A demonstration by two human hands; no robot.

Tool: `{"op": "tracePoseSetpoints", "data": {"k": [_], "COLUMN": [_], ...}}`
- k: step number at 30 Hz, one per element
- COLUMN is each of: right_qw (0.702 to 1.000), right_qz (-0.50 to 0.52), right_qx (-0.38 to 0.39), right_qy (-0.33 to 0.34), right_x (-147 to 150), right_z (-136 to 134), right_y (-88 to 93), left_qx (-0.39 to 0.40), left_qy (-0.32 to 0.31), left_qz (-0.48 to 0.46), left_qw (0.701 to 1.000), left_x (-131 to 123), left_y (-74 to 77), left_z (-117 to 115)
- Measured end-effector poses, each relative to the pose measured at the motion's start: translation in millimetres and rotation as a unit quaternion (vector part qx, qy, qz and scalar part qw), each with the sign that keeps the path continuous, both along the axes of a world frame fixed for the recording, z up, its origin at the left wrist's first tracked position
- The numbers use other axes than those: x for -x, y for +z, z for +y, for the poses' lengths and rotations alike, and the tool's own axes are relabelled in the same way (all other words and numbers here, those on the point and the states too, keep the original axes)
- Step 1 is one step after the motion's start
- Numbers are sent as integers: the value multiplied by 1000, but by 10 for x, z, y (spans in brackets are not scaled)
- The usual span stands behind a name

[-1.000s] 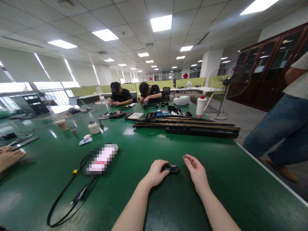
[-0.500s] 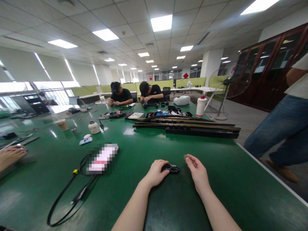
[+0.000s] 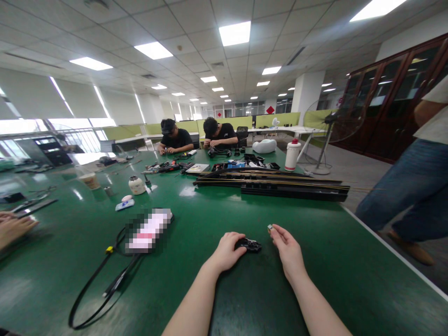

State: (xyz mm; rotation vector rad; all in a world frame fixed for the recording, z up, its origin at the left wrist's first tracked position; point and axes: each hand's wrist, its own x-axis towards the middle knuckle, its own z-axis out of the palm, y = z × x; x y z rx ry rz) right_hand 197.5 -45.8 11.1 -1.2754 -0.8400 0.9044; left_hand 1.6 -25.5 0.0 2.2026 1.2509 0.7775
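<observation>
My left hand [image 3: 229, 249] is closed around one end of a small black plastic part [image 3: 251, 245] with some metal on its upper side, low over the green table [image 3: 196, 224]. To its right, my right hand [image 3: 286, 245] pinches a small silvery metal piece [image 3: 269, 228] between thumb and fingertips. A short gap separates the metal piece from the black part. The piece is too small for me to tell its kind, and my left fingers hide part of the black one.
A phone [image 3: 150, 231] with a black cable [image 3: 84, 294] lies to the left. Long black rails [image 3: 294, 190] with thin rods stretch across ahead, near a white bottle [image 3: 292, 156]. Another person's hand [image 3: 16, 228] rests at the left edge; a person [image 3: 395, 177] stands at right.
The metal piece in my right hand has turned slightly and shows a brighter face. My left hand and the black part have stayed put. The other person's hand at far left has shifted a little.
</observation>
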Motion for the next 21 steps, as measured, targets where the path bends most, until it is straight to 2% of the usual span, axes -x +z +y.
{"op": "tracePoseSetpoints", "data": {"k": [14, 21], "right_qw": [998, 990], "right_qz": [11, -95], "right_qx": [-32, -58], "right_qy": [47, 90], "right_x": [49, 113], "right_z": [-2, 11], "right_y": [-4, -60], "left_qx": [0, -1], "left_qy": [3, 5], "left_qz": [6, 7], "left_qw": [1000, 1000], "left_x": [-19, -10], "left_y": [28, 42], "left_z": [2, 15]}}
